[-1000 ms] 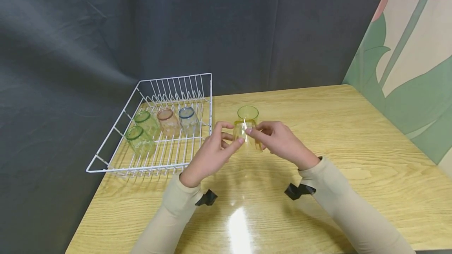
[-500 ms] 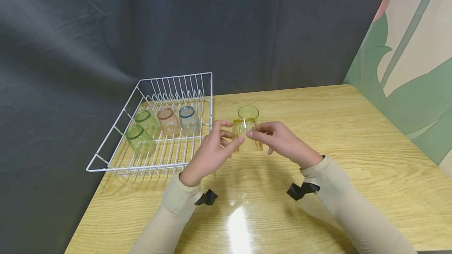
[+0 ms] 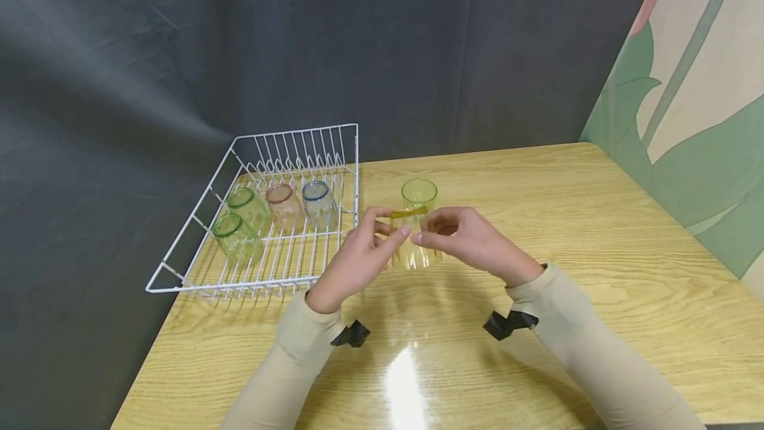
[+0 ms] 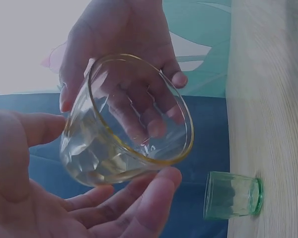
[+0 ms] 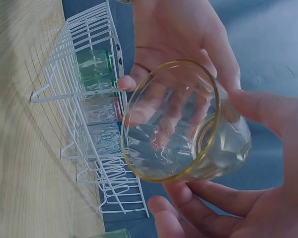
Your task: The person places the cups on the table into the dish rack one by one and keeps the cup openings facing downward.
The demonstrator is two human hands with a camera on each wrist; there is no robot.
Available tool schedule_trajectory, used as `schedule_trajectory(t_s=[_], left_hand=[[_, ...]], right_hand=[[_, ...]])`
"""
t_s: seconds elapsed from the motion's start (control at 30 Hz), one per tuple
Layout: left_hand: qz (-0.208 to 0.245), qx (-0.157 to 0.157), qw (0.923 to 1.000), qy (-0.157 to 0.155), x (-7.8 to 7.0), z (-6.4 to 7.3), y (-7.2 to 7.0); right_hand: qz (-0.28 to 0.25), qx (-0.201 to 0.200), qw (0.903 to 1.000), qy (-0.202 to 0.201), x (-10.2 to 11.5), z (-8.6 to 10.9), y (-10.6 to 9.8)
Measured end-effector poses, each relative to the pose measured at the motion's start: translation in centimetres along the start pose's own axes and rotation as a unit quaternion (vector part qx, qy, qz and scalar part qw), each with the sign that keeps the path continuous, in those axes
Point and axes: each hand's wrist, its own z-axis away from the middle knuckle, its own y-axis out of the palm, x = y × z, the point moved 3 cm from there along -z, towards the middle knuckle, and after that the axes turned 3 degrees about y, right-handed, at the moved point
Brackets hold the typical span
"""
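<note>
In the head view both hands hold a clear yellow drinking glass [image 3: 416, 257] above the table, its thick base up and its mouth tilted down towards me. My left hand [image 3: 360, 256] grips its left side between thumb and fingers. From the right, my right hand [image 3: 474, 239] grips it too, thumb near the front. The left wrist view shows the mouth of the yellow glass [image 4: 87, 151] facing the camera, with fingers visible through its wall. Behind it on the table stands an upright green glass [image 3: 420, 190], partly hidden by the yellow one.
A white wire dish rack [image 3: 239, 283] stands at the left on the wooden table [image 3: 573, 231]. Several glasses sit upside down in it: green ones, a pink glass [image 3: 285, 208] and a blue glass [image 3: 320, 206]. A dark curtain [image 3: 412, 52] hangs behind.
The yellow glass has tipped and dropped slightly, its base now seen edge-on. My right thumb has slid lower, and its fingers are now curled behind the glass. Rack and green glass stay put.
</note>
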Motion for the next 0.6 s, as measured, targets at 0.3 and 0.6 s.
schedule_trajectory(t_s=[0.3, 0.6], left_hand=[[-0.019, 0.007, 0.9998, 0.0, -0.05, -0.19, 0.1], [-0.043, 0.008, 0.999, -0.005, -0.13, -0.39, -0.06]], right_hand=[[0.005, -0.003, 0.9998, -0.02, 0.08, -0.02, 0.31], [0.015, -0.01, 0.9995, -0.027, 0.13, -0.11, 0.54]])
